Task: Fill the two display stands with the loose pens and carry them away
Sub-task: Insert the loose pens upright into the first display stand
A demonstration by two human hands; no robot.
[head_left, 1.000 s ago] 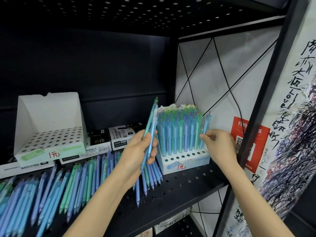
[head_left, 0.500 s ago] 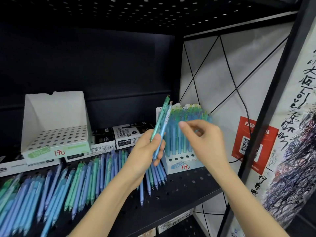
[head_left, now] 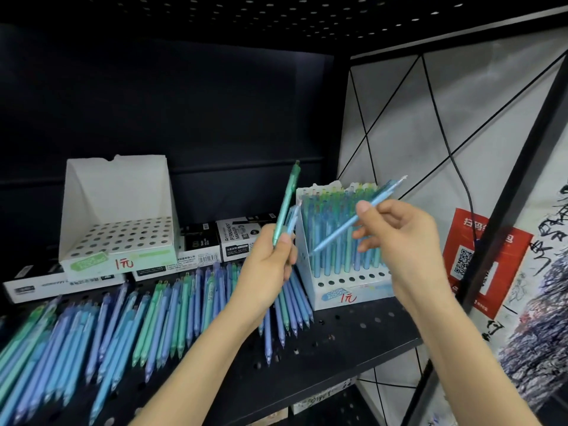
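Two white display stands sit on the black shelf. The right stand (head_left: 347,295) is packed with blue and green pens, its front row of holes open. The left stand (head_left: 116,241) has no pens in it. Loose pens (head_left: 123,324) lie in a row across the shelf. My left hand (head_left: 267,269) grips a few pens, a green pen (head_left: 285,207) sticking up highest. My right hand (head_left: 396,238) pinches a light blue pen (head_left: 353,224) held slanted in front of the right stand, tip down-left.
Black and white marker boxes (head_left: 233,241) line the back between the stands. The perforated shelf (head_left: 353,330) ends at a black post (head_left: 504,216) on the right, beside a red QR sign (head_left: 479,259). Another shelf hangs overhead.
My right hand came from the right stand's side to my left hand, took one light blue pen from the bunch and now holds it slanted before the stand.
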